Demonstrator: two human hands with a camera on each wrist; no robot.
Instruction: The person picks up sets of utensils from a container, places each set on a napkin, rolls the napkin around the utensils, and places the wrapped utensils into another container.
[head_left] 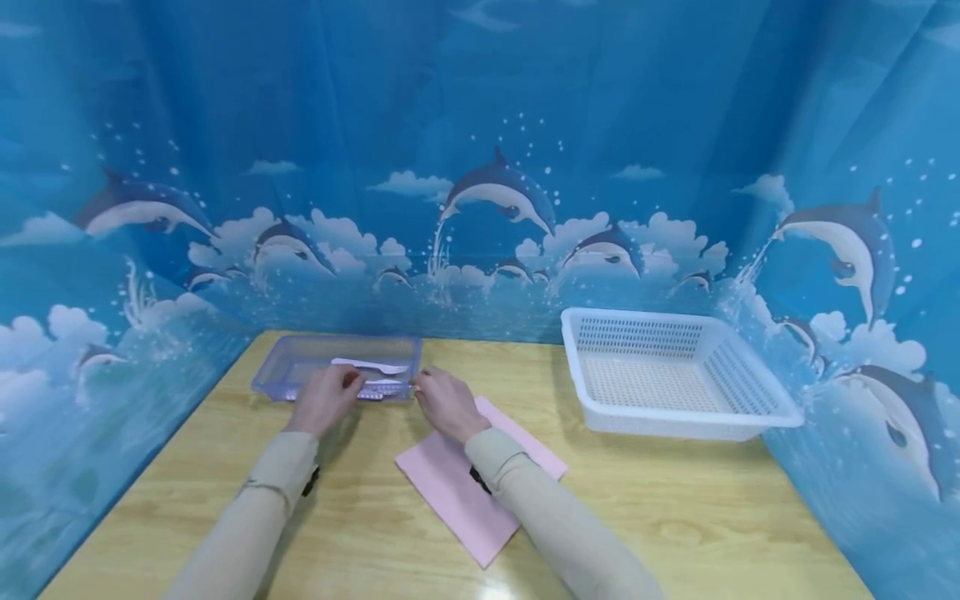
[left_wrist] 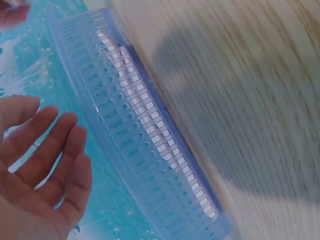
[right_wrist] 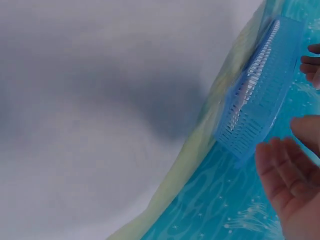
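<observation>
A clear purple-blue slotted basket (head_left: 281, 389) stands at the table's back left. Pale plastic cutlery (head_left: 390, 367) lies in it, its exact kinds too small to tell; through the slots it shows as white strips. At the basket's front, my left hand (head_left: 326, 398) is close to the cutlery; in the left wrist view the left hand (left_wrist: 45, 170) has relaxed, slightly bent fingers with nothing between them. Beside the basket's right front corner is my right hand (head_left: 447, 406). In the right wrist view the right hand (right_wrist: 295, 175) has loosely bent fingers and holds nothing visible.
A pink square sheet (head_left: 465, 500), cloth or paper, lies flat on the wooden table (head_left: 675, 517) beneath my right forearm. At the back right stands a white slotted basket (head_left: 675, 421). A blue dolphin-print curtain (head_left: 480, 100) encloses the table's back and sides.
</observation>
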